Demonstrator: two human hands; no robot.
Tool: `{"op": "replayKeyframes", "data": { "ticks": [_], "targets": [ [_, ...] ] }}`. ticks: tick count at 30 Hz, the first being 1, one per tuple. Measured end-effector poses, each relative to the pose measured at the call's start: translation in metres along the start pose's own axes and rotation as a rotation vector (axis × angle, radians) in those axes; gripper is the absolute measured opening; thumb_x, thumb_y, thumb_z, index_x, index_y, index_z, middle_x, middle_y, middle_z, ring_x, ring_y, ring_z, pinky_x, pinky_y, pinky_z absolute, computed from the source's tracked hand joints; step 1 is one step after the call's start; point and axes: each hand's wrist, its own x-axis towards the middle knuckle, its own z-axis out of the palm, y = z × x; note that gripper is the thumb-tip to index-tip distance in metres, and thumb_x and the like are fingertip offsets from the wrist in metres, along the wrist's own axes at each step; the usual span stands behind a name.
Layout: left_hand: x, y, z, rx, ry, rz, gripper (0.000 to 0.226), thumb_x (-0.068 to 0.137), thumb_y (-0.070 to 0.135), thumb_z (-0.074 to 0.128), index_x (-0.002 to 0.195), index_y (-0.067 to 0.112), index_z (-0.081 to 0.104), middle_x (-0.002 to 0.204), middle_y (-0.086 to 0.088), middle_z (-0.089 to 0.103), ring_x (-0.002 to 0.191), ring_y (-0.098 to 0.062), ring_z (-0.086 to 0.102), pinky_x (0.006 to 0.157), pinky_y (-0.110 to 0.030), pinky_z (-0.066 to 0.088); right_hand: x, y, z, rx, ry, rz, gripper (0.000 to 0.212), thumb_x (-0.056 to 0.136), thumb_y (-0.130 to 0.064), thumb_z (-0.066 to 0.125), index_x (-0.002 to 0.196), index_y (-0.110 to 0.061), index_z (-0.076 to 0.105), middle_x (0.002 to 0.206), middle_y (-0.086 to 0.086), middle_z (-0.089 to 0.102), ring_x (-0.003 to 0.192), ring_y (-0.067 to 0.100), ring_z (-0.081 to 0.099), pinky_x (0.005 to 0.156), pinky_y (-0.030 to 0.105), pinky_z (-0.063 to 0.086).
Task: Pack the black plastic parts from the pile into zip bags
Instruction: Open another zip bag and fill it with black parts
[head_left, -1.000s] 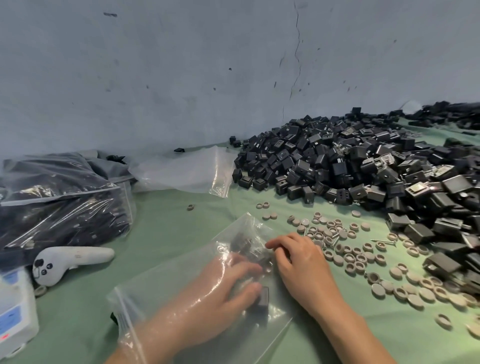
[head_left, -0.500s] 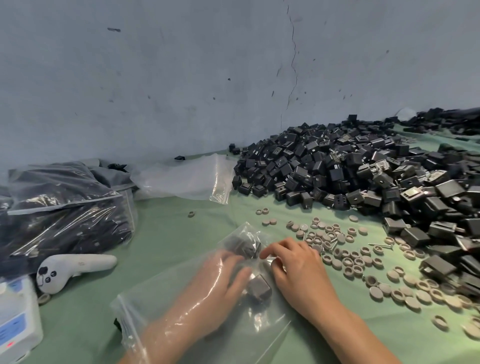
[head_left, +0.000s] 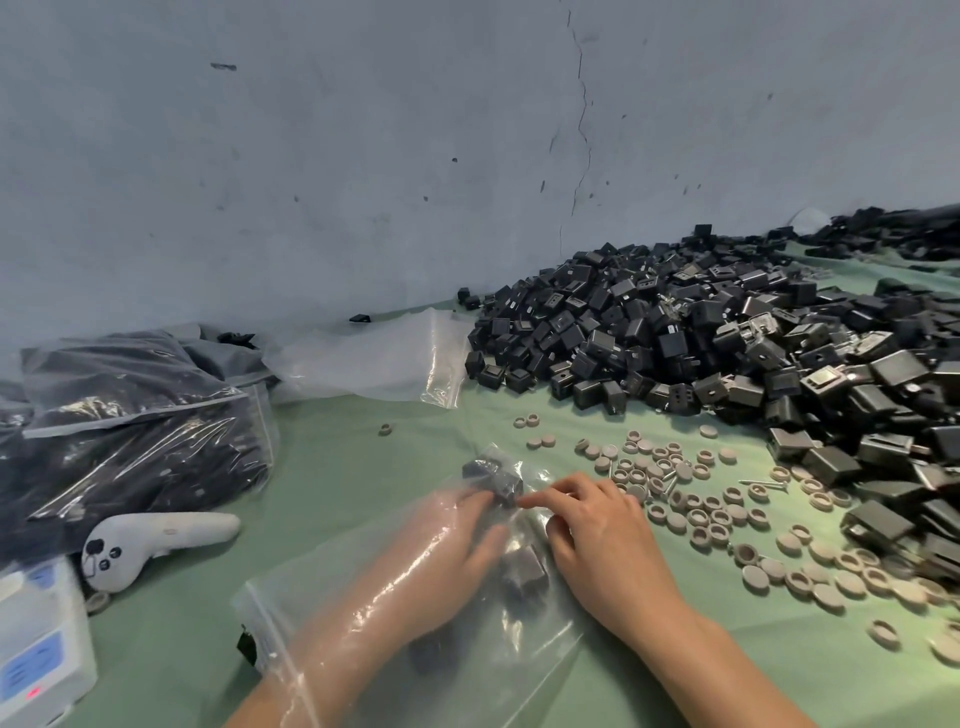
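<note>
A clear zip bag (head_left: 524, 654) lies on the green cloth in front of me. My left hand (head_left: 441, 566) is inside it up to the forearm, fingers stretched toward a few black plastic parts (head_left: 501, 483) at the bag's far end. Another black part (head_left: 524, 571) lies in the bag beside my left thumb. My right hand (head_left: 602, 545) is outside the bag at its right edge, bent fingers pinching the plastic close to those far parts. The big pile of black plastic parts (head_left: 727, 343) covers the cloth at the right, up to the wall.
Several beige round caps (head_left: 701, 514) are scattered between my right hand and the pile. Filled zip bags of black parts (head_left: 135, 447) are stacked at the left. Empty clear bags (head_left: 384, 358) lie by the wall. A white controller (head_left: 156, 540) and a white device (head_left: 36, 644) sit at the near left.
My left hand has let go of a black part and reached deeper into the bag. That part now lies beside my thumb. My right hand has stayed on the bag.
</note>
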Motion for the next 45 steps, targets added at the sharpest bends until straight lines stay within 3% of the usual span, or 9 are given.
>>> {"op": "replayKeyframes", "data": {
  "ticks": [5,10,12,21,25,28,31,34,45],
  "targets": [
    [0.022,0.005,0.01,0.111,-0.117,-0.134,0.043,0.101,0.039,0.045,0.137,0.017,0.052,0.135,-0.01,0.051,0.122,-0.03,0.049,0.102,-0.039,0.041,-0.001,-0.001,-0.001,0.001,0.005,0.003,0.035,0.101,-0.033,0.041,0.128,-0.047,0.058,0.123,-0.017,0.053,0.119,0.009,0.045,0.101,0.03,0.031],
    [-0.007,0.019,-0.018,-0.162,-0.091,-0.072,0.039,0.104,0.034,0.044,0.141,0.023,0.049,0.137,-0.006,0.053,0.118,-0.01,0.051,0.097,-0.01,0.03,0.001,-0.001,-0.002,0.036,-0.008,0.028,0.036,0.1,-0.034,0.038,0.128,-0.046,0.058,0.131,-0.018,0.051,0.125,0.009,0.042,0.106,0.034,0.027],
    [-0.028,0.026,-0.03,-0.288,-0.128,-0.053,0.033,0.102,0.024,0.052,0.135,0.023,0.053,0.122,-0.009,0.058,0.088,-0.009,0.057,0.083,-0.013,0.041,0.003,-0.001,-0.002,0.085,-0.004,0.052,0.037,0.1,-0.032,0.038,0.127,-0.044,0.06,0.131,-0.018,0.052,0.125,0.008,0.042,0.107,0.033,0.027],
    [-0.027,0.039,-0.029,-0.27,-0.242,-0.013,0.036,0.094,0.032,0.065,0.128,0.025,0.055,0.084,0.014,0.047,0.068,0.015,0.049,0.066,-0.005,0.038,0.003,0.0,-0.004,0.351,0.085,0.132,0.037,0.097,-0.016,0.044,0.113,-0.039,0.068,0.121,-0.021,0.061,0.114,0.003,0.047,0.106,0.034,0.036],
    [-0.013,0.033,-0.013,-0.145,-0.2,-0.055,0.02,0.084,0.046,0.056,0.102,0.037,0.057,0.087,0.016,0.06,0.077,0.007,0.057,0.073,-0.015,0.046,0.004,0.0,-0.006,0.398,0.092,0.159,0.037,0.098,-0.014,0.044,0.111,-0.037,0.07,0.12,-0.019,0.062,0.112,0.004,0.047,0.105,0.033,0.037],
    [-0.007,0.029,-0.011,-0.237,-0.214,-0.008,0.042,0.086,0.022,0.049,0.114,0.052,0.057,0.109,0.02,0.061,0.098,0.008,0.057,0.091,-0.015,0.044,0.004,0.002,-0.006,0.417,0.094,0.171,0.038,0.098,-0.011,0.042,0.112,-0.032,0.071,0.12,-0.016,0.061,0.116,0.006,0.047,0.105,0.031,0.037],
    [-0.007,0.025,-0.013,-0.304,-0.214,-0.094,0.045,0.087,0.042,0.039,0.127,0.06,0.046,0.127,0.018,0.049,0.115,0.012,0.044,0.105,-0.022,0.039,0.005,0.004,-0.006,0.441,0.099,0.186,0.04,0.097,-0.008,0.041,0.112,-0.029,0.071,0.121,-0.014,0.061,0.118,0.007,0.047,0.106,0.028,0.035],
    [-0.012,0.034,-0.014,-0.242,-0.213,-0.057,0.053,0.077,0.073,0.047,0.127,0.056,0.046,0.118,0.026,0.052,0.108,0.014,0.048,0.089,-0.015,0.043,0.004,0.004,-0.007,0.433,0.097,0.181,0.04,0.097,-0.007,0.041,0.112,-0.029,0.071,0.122,-0.014,0.061,0.118,0.008,0.047,0.106,0.028,0.035],
    [-0.002,0.042,-0.002,0.147,-0.085,0.036,0.026,0.096,0.045,0.028,0.091,0.031,0.049,0.092,0.015,0.057,0.092,-0.012,0.047,0.092,-0.033,0.039,0.005,0.007,-0.007,0.489,0.136,0.214,0.04,0.095,-0.006,0.04,0.106,-0.028,0.072,0.118,-0.013,0.063,0.117,0.009,0.05,0.106,0.029,0.037]
  ]
}}
